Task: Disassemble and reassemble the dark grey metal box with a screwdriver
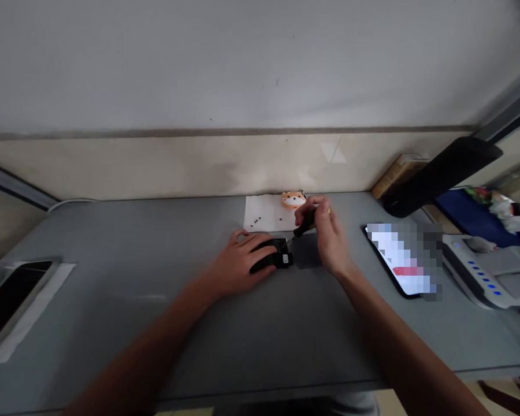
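A small black device [285, 259] with a pale label lies on the grey desk. My left hand [238, 263] grips it from the left, with the thumb along its near edge and other fingers over its top and far side. My right hand [329, 237] is closed round the dark handle of a screwdriver [302, 226], which has a bit of yellow near its top. The screwdriver slants down to the left, its tip at the device; exact contact is too small to tell. Behind, several tiny dark screws [255, 222] rest on a white sheet of paper [264, 207].
An orange animal-faced case [293, 199] sits on the paper's far right. To the right are a phone [398, 260] with a lit screen, a black cylinder [444, 173], a book [394, 173] and a grey-white device with blue lights [489, 271]. A dark-screened tablet [15, 300] lies left.
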`<state>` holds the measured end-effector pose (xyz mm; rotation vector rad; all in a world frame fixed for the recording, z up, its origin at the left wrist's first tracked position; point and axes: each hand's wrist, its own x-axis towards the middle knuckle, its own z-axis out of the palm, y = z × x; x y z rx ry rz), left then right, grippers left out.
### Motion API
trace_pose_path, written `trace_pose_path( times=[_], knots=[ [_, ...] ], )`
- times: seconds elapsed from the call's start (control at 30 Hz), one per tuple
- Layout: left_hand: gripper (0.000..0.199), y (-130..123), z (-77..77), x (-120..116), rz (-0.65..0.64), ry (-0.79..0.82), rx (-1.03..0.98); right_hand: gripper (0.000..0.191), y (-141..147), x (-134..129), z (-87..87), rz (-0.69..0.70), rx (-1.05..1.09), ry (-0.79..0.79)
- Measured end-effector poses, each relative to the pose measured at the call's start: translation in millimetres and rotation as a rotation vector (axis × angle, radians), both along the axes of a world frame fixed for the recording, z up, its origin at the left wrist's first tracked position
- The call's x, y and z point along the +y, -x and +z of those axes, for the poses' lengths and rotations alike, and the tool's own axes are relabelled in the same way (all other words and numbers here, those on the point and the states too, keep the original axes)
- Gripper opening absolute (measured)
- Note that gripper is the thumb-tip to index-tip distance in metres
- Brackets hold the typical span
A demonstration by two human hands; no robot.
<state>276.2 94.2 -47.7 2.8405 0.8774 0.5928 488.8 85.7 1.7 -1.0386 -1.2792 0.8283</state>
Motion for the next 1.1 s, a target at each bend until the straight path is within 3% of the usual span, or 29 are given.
trace_pose_path(
  times=[0.17,0.3,0.53,0.7,0.8,1.0,1.1],
  knots=[
    [0.03,1.1,3.5,0.0,-0.005,-0.005,0.01,0.041,-4.9,1.0,-1.3,-0.08,-0.178,-0.09],
    [0.03,0.9,4.5,-0.7,-0.004,-0.016,0.008,0.037,-1.6,-1.1,-0.3,-0.169,-0.161,-0.128],
    [0.028,-0.3,2.5,-1.9,0.0,0.006,-0.013,0.029,7.6,-4.3,-1.1,0.028,0.09,-0.023],
    [0.03,0.2,0.6,-1.6,0.003,0.013,-0.031,0.045,9.5,-3.8,1.5,0.175,0.274,0.041],
    [0.03,0.8,-0.3,-1.1,0.008,0.023,-0.028,0.045,11.1,-3.0,3.5,0.175,0.354,0.099],
    [0.03,0.9,-0.2,0.0,-0.003,0.035,-0.015,0.047,5.9,0.2,-4.6,0.078,0.215,0.062],
    [0.03,0.8,-0.4,0.4,0.007,0.027,-0.012,0.034,0.8,-0.1,-7.5,0.015,0.027,-0.055]
  ],
)
